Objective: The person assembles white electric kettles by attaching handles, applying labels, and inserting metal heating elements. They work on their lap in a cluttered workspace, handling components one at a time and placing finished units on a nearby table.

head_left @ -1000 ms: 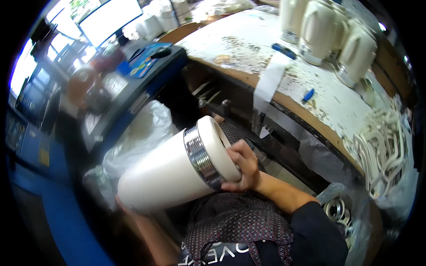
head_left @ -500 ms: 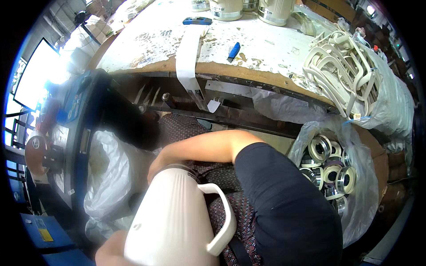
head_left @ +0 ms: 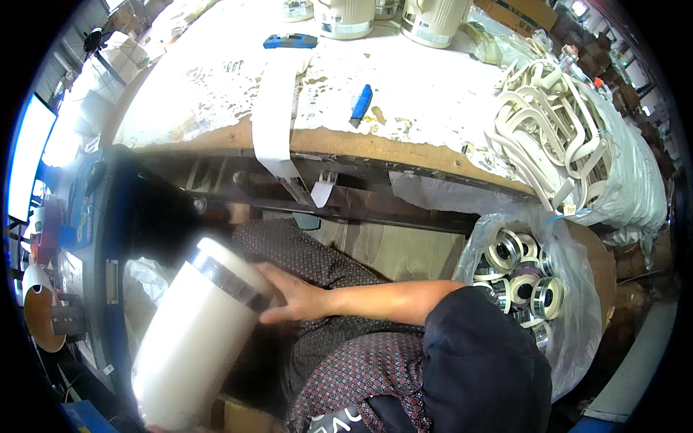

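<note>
A large cream jug (head_left: 191, 339) lies tilted across my lap, left of centre. Its upper end carries a shiny silver band (head_left: 225, 276) and a cream rim. My right hand (head_left: 292, 294) grips that banded end from the right, with the thumb below and the fingers on the far side. The jug's handle is hidden in this view. Of my left hand (head_left: 170, 429), only a sliver of skin shows at the lower edge by the jug's bottom end. Its fingers are out of sight.
The worktable (head_left: 426, 101) ahead holds a blue cutter (head_left: 362, 105), a tape-like strip (head_left: 274, 115), upright jugs (head_left: 345, 16) and a heap of cream handles (head_left: 552, 137). At right, a plastic-lined container (head_left: 577, 310) holds silver-banded rings (head_left: 521, 289). A blue machine (head_left: 97, 216) stands left.
The jug has turned and swung left, so its handle is gone from view and its silver-banded end shows. My right hand has moved to the right side of that end.
</note>
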### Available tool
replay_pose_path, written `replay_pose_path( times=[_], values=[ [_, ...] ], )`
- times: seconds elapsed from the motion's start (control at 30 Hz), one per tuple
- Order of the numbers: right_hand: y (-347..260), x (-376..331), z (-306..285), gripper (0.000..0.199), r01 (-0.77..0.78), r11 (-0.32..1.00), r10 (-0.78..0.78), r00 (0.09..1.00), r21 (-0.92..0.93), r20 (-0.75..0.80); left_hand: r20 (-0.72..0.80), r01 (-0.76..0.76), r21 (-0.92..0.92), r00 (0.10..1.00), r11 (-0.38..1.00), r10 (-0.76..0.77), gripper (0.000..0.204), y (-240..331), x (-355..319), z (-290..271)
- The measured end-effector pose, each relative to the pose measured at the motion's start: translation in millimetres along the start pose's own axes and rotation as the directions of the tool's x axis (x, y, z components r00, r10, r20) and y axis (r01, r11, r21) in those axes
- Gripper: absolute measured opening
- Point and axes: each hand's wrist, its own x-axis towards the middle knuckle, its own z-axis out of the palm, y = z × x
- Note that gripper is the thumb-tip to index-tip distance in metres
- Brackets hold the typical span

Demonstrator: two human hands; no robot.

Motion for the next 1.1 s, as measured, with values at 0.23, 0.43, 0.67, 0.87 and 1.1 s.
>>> replay_pose_path(
  times=[0.23, 0.43, 0.67, 0.87, 1.1],
  values=[
    [12.5, 36.9, -14.7, 0.065, 0.090, 0.989, -0.118, 0.957, -0.115, -0.266, 0.043, 0.086, -0.042, 0.996, 0.995, -0.084, 0.070, 5.5, -5.7, -13.4],
    [35.2, 28.1, -17.7, 0.049, -0.155, 0.936, 0.197, 0.974, 0.316, -0.107, 0.019, -0.278, 0.000, 0.960, 0.961, 0.278, 0.062, 33.4, -23.7, -6.2],
    [-59.0, -15.0, -164.3, 0.044, -0.193, 0.554, -0.002, 0.972, -0.810, -0.233, 0.267, -0.761, 0.144, 0.645, 0.632, 0.716, 0.052, 55.7, -9.0, -46.9],
    [-150.4, -105.6, -345.4, 0.039, -0.624, -0.477, -0.202, 0.763, -0.619, -0.615, 0.679, -0.846, -0.049, 0.361, 0.531, 0.639, 0.043, 30.7, -31.8, -28.7],
    [-152.7, -49.4, -309.5, 0.017, -0.099, -0.145, -0.461, 0.887, -0.985, -0.021, 0.832, -0.741, -0.092, 0.309, 0.665, 0.460, 0.105, -19.3, -88.3, 33.1]
  ],
)
